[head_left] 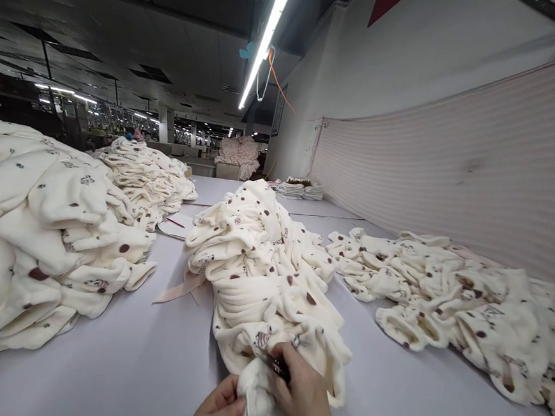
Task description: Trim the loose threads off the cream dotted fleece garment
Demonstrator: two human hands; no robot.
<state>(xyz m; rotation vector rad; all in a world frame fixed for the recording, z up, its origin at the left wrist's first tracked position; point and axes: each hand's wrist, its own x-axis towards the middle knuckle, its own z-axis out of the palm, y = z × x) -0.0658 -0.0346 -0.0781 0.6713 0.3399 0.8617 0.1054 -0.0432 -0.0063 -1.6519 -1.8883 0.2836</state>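
My right hand (304,389) is closed on small dark thread snips (275,363), their blades pointing up and left over the cloth. With its fingers pinched, my left hand (221,408) grips the edge of a cream fabric piece (258,399) at the bottom centre. Just beyond both hands lies a long heap of cream fleece garments (272,272) with brown spots and small printed figures. A pale pink strip (184,288) sticks out from the heap's left side.
Large garment piles stand at the left (45,234) and farther back left (145,175). More garments (444,291) spread along the right. A notebook with a red pen (175,223) and folded stacks (298,189) lie on the pale table (160,352). A striped cloth (464,152) hangs at the right.
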